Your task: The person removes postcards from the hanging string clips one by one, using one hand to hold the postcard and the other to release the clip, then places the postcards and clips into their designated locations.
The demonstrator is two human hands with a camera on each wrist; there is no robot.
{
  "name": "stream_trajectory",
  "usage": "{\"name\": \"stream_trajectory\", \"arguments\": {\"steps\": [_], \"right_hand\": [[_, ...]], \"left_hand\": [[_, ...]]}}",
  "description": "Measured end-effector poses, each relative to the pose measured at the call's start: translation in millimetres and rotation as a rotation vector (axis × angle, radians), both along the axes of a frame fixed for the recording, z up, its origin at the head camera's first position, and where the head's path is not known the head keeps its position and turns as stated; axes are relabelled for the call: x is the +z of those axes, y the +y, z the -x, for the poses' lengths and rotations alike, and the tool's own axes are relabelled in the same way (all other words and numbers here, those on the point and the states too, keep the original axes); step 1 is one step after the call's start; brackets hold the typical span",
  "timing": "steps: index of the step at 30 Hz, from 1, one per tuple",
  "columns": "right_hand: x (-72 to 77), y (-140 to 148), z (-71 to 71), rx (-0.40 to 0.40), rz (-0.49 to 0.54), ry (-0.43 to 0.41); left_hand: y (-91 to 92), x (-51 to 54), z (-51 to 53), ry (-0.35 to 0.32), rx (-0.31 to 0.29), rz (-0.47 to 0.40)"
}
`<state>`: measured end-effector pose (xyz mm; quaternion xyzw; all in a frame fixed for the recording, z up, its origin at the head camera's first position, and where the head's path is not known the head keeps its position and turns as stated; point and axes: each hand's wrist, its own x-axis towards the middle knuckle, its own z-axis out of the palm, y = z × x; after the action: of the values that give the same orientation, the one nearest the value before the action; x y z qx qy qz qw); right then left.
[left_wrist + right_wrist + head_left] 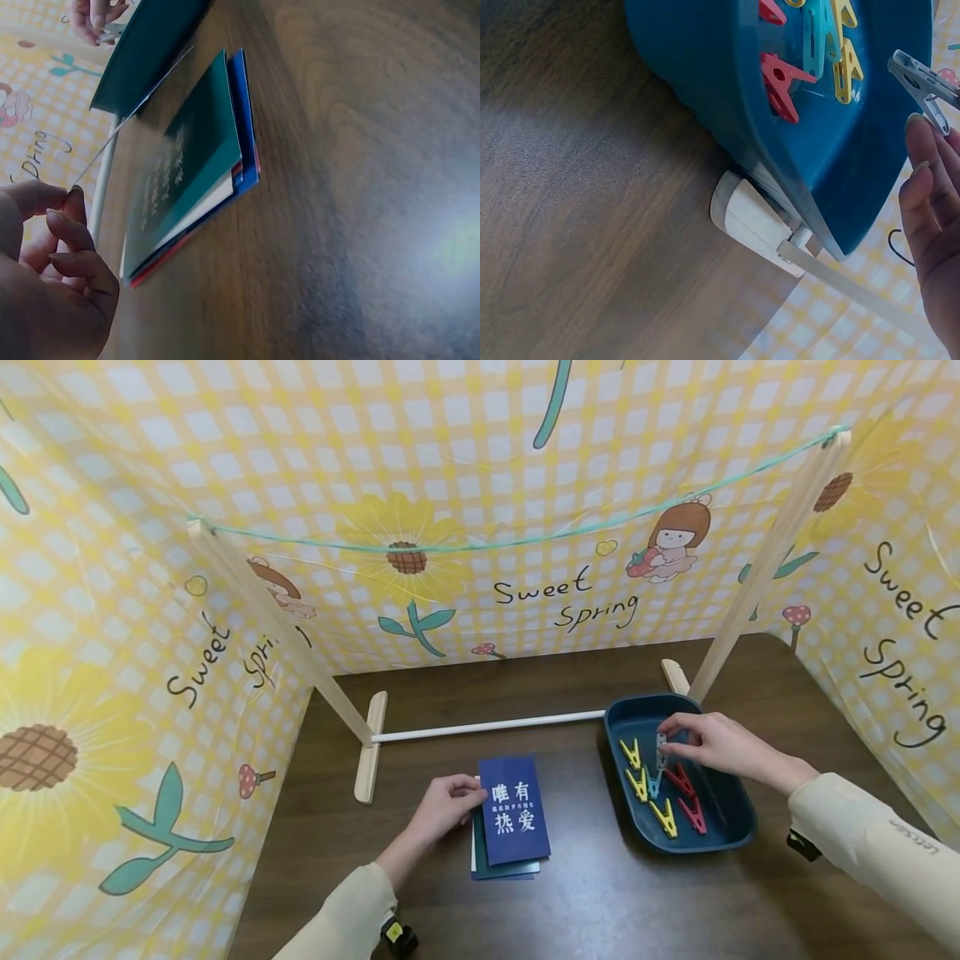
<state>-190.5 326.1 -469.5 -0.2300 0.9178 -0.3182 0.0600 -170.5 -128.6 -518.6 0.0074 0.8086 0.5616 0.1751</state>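
Note:
My left hand (444, 807) pinches the left edge of a dark blue card (517, 843) with white characters. In the left wrist view that card shows edge-on as a thin line, lifted above a stack of cards topped by a green card (202, 127). Over the blue tray (738, 827) at the right, my right hand (712, 742) pinches a grey clothespin (922, 81) between thumb and fingers. Several yellow clothespins (663, 817), red clothespins (780, 86) and a teal clothespin (815, 41) lie in the tray.
A wooden frame stands behind, with a left post (285, 631), a right post (772, 560) and a white bar (487, 725) low between them. A sagging green string (465, 547) joins the post tops. Yellow checked cloth (465, 435) surrounds the brown table (585, 902).

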Motion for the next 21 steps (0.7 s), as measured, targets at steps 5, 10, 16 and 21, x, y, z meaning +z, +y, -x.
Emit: {"name": "stream_trajectory", "arguments": {"steps": [5,10,16,21], "right_hand": [[-1.1,2,-0.8,-0.018,-0.008,-0.013],[-2.7,2,-2.0,-0.028,-0.001,-0.035],[-1.9,2,-4.3,-0.049,0.021,-0.065],[-5.8,3,-6.0,-0.061,0.025,-0.079]], "left_hand": [[-7.9,-6.1,-0.2,-0.039,-0.019,0.011],[-14.3,-12.9,-0.1,-0.074,-0.041,0.004],[-18.6,-14.3,-0.5,-0.105,-0.052,0.009],[-21.3,-15.1,-1.3,-0.117,-0.050,0.019]]}}
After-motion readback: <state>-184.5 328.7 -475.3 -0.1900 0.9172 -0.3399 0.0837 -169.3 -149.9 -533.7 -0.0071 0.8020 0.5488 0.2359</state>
